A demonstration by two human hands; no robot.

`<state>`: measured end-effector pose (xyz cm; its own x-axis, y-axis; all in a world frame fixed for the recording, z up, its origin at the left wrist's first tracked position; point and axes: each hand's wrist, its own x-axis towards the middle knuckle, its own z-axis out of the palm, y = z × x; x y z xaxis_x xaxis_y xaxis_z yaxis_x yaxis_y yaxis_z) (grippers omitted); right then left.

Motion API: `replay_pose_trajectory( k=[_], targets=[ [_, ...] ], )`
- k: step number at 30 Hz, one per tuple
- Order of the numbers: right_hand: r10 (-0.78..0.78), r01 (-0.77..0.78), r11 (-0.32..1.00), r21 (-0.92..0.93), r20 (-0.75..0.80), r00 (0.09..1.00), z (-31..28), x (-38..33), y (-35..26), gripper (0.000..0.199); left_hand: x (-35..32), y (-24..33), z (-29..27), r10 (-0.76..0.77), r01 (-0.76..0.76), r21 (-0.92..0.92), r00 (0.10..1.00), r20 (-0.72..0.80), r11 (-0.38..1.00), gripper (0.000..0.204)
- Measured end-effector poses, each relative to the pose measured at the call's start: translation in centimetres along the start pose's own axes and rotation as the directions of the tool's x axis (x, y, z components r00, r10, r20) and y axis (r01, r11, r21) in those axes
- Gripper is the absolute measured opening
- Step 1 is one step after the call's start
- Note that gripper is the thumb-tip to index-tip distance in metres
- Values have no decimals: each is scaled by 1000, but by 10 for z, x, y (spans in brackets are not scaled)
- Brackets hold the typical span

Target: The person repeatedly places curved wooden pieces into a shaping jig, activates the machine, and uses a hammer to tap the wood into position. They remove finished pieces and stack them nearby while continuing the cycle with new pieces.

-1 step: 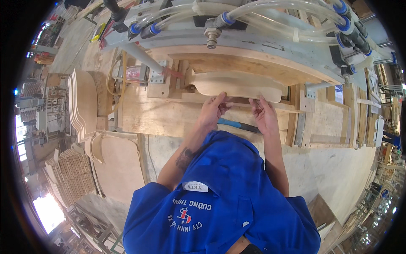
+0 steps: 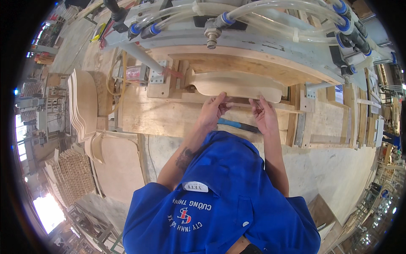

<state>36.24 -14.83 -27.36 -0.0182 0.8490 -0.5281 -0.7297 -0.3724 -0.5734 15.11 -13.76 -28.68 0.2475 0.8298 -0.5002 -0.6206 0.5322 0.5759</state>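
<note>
A pale curved plywood panel (image 2: 239, 84) lies under the upper block of a press. Its near edge is held between thumb and fingers by my left hand (image 2: 212, 111), left of the middle. Farther right along the same edge, my right hand (image 2: 265, 116) pinches it too, thumb on top. The undersides of the fingers are partly hidden. Just nearer to me than the panel, a blue and black tool handle (image 2: 237, 124) rests on the wooden bench (image 2: 169, 118), its ends hidden by my hand and cap.
The press beam (image 2: 270, 40) with clear air hoses (image 2: 287, 9) spans the far side above my hands. A metal post (image 2: 144, 57) stands at left. Curved plywood pieces (image 2: 82, 101) stand stacked farther left, near a flat sheet pile (image 2: 118, 163). A wooden frame (image 2: 330, 139) lies right.
</note>
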Motion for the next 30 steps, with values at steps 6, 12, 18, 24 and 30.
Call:
replay_pose_trajectory(
  k=[6,12,18,24,30],
  targets=[
    [-13,14,1000,21,-40,999,8,1,-2,20,3,6,-4,-30,27,52,998,55,998,32],
    [-24,23,1000,10,22,999,0,9,1,21,8,4,-4,15,-17,39,998,54,999,33],
    [-63,63,998,-23,5,998,5,12,2,22,14,3,0,67,-72,79,996,65,994,38],
    [1,-9,993,-121,-70,998,0,10,2,26,9,15,-8,-79,68,206,996,49,976,41],
    [-65,3,947,-322,-183,981,1,9,4,33,-50,98,32,463,-169,958,885,43,233,32]
  ],
)
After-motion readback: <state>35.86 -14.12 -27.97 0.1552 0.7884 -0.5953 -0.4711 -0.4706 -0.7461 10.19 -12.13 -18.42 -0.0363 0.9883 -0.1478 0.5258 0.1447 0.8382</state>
